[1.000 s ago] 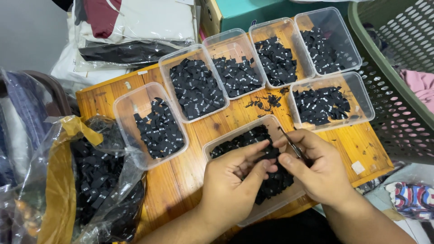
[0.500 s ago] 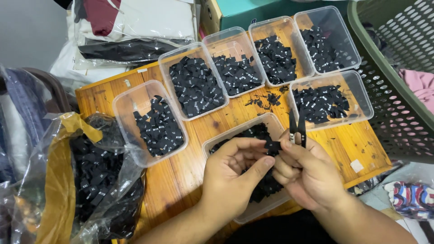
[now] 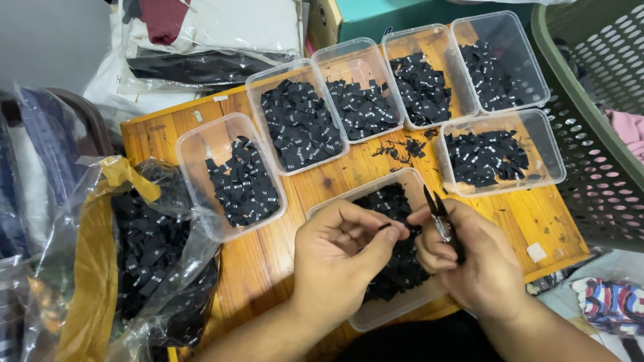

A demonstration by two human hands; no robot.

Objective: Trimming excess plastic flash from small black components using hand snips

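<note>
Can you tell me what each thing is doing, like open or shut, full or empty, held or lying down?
Left hand: pinching a small black label.
Right hand: shut on the thread snips, blades up, slightly apart.
Near tub: lidless, full of black labels, under both hands.
Six other clear tubs: lidless, partly filled.
Plastic bag: open, labels inside.
Green basket: holds clothes.

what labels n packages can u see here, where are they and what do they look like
Clear tubs in a row on the wooden table: heaped small black labels with pale marks.
Clear plastic bag, left edge: more black labels.
Teal box, top: partly hidden.
Left hand pinches a label; right hand holds snips.
</note>
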